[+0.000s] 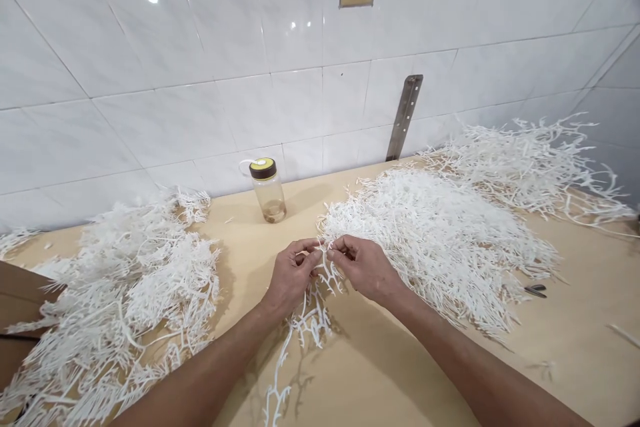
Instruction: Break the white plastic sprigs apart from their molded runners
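Observation:
Near the middle of the table, my left hand (295, 275) and my right hand (364, 268) meet with thumbs and fingers pinched together. Between them they hold a white branching plastic stem (314, 320), which looks like an artificial plant sprig. Its lower part hangs down from under my left hand toward the table's front edge. My right fingertips pinch its upper end, just in front of a heap of small white sprigs (430, 233). What exactly lies between the fingertips is too small to make out.
A pile of assembled white branches (135, 293) covers the left side, beside a cardboard box (23, 320). A bottle with a green and black lid (270, 190) stands near the tiled wall. Long bare stems (540, 160) lie back right; small snips (536, 290) lie right. A metal bracket (404, 119) leans there.

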Motion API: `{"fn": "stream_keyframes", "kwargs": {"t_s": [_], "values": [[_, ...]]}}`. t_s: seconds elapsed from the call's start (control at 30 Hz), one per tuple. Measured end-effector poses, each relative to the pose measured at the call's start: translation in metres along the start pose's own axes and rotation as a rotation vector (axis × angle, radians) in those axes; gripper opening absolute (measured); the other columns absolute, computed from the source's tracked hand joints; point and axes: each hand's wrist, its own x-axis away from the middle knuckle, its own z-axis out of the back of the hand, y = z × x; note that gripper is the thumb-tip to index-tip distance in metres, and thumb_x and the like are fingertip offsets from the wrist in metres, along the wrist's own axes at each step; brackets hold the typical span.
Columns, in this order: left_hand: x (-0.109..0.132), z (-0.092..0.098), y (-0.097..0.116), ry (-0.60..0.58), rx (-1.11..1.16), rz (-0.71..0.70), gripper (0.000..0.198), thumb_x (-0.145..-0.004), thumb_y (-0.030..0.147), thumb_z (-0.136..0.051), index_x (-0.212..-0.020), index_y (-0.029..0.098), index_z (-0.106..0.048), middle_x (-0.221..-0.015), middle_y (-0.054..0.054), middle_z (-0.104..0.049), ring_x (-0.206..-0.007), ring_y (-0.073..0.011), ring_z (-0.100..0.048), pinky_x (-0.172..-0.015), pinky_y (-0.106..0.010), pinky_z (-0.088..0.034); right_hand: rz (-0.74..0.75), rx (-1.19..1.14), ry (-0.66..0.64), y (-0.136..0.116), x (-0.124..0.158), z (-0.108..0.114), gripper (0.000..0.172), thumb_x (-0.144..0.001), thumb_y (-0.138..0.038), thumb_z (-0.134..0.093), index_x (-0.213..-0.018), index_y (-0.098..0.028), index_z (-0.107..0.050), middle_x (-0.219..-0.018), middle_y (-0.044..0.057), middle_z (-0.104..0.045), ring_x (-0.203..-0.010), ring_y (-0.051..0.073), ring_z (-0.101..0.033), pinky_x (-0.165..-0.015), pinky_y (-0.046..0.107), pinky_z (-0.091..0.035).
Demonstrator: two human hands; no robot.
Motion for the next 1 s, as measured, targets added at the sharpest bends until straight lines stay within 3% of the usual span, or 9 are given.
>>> {"fn": "stream_keyframes", "kwargs": {"t_s": [0.1,0.2,0.27,0.4,0.6,0.83,1.0], "values": [[0.002,-0.001,0.003,0.074,-0.001,0.005,0.037,-0.072,0.043,-0.074,-0.098,0.019,-0.064,-0.077,0.002,-0.057,-0.047,-0.0069,-0.050,-0.038,-0.019,-0.037,0.025,0.002,0.053,0.004,0.001,-0.006,0.017,-0.085,-0.030,-0.055,-0.074,-0.019,-0.062,-0.062,-0.003,-0.058,-0.056,0.012,-0.049,-0.054,0.024,-0.037],[0.004,-0.001,0.007,0.162,-0.070,-0.001,0.030,-0.073,0.041,-0.073,-0.083,0.018,-0.057,-0.070,0.003,-0.056,-0.047,-0.0071,-0.051,-0.041,-0.019,-0.038,0.116,0.041,0.115,0.007,0.003,-0.013,0.015,-0.087,-0.027,-0.054,-0.076,-0.019,-0.061,-0.063,-0.002,-0.060,-0.056,0.013,-0.050,-0.054,0.024,-0.038],[0.005,-0.001,0.009,0.139,-0.135,0.002,0.027,-0.077,0.041,-0.069,-0.077,0.017,-0.057,-0.063,0.004,-0.055,-0.044,-0.0075,-0.050,-0.041,-0.019,-0.037,0.199,0.080,0.162,0.008,0.005,-0.016,0.013,-0.088,-0.024,-0.053,-0.080,-0.019,-0.062,-0.067,-0.001,-0.062,-0.059,0.013,-0.052,-0.056,0.025,-0.039],[0.006,-0.001,0.006,0.079,-0.205,-0.034,0.026,-0.083,0.041,-0.062,-0.084,0.016,-0.064,-0.055,0.002,-0.057,-0.043,-0.0098,-0.049,-0.043,-0.021,-0.038,0.344,0.157,0.211,0.009,0.006,-0.019,0.012,-0.090,-0.018,-0.051,-0.086,-0.018,-0.063,-0.081,0.004,-0.065,-0.071,0.016,-0.058,-0.066,0.028,-0.045],[0.007,-0.001,0.007,-0.014,-0.105,-0.007,0.035,-0.083,0.050,-0.061,-0.085,0.015,-0.066,-0.049,0.002,-0.054,-0.044,-0.0110,-0.048,-0.044,-0.021,-0.036,0.457,0.204,0.191,0.006,0.010,-0.022,0.023,-0.095,-0.012,-0.041,-0.097,-0.018,-0.064,-0.095,0.008,-0.064,-0.082,0.018,-0.062,-0.075,0.032,-0.052],[0.008,-0.003,0.013,-0.016,0.059,0.013,0.038,-0.075,0.053,-0.071,-0.077,0.017,-0.060,-0.050,0.007,-0.043,-0.044,-0.0061,-0.036,-0.045,-0.020,-0.029,0.576,0.405,0.179,0.005,0.017,-0.028,0.032,-0.087,-0.002,-0.040,-0.110,-0.013,-0.060,-0.117,0.016,-0.062,-0.103,0.026,-0.059,-0.083,0.041,-0.055],[0.004,0.001,0.017,0.042,-0.018,0.021,0.037,-0.073,0.051,-0.073,-0.074,0.016,-0.063,-0.050,0.006,-0.042,-0.045,-0.0069,-0.033,-0.046,-0.021,-0.027,0.577,0.249,0.177,0.007,0.017,-0.028,0.032,-0.087,-0.002,-0.041,-0.109,-0.017,-0.059,-0.118,0.014,-0.061,-0.108,0.023,-0.059,-0.088,0.040,-0.054]]}}
